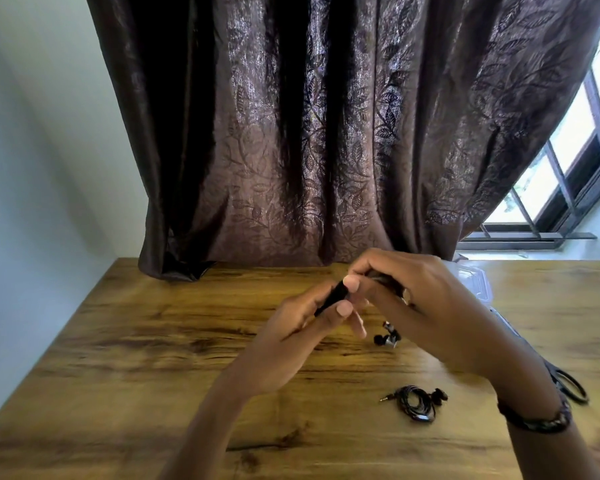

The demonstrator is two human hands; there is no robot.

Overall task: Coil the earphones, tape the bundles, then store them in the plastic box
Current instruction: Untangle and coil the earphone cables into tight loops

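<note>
black strip of tape [331, 299]: held above table | coiled black wired earphones [417, 402]: lying flat, near edge | clear plastic box [477, 282]: far right, partly hidden

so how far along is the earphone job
One coiled earphone bundle lies on the table, apparently finished. Both the left hand and right hand hold a black strip, likely tape. Earbuds dangle below. Nothing visibly in the plastic box.

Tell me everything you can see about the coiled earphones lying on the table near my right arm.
The coiled earphones are black, with the thin cable wound into a small loose loop. A gold-coloured jack plug pokes out on the left and dark earbuds sit on the right. The bundle lies flat on the wooden table, touched by neither hand.
</note>
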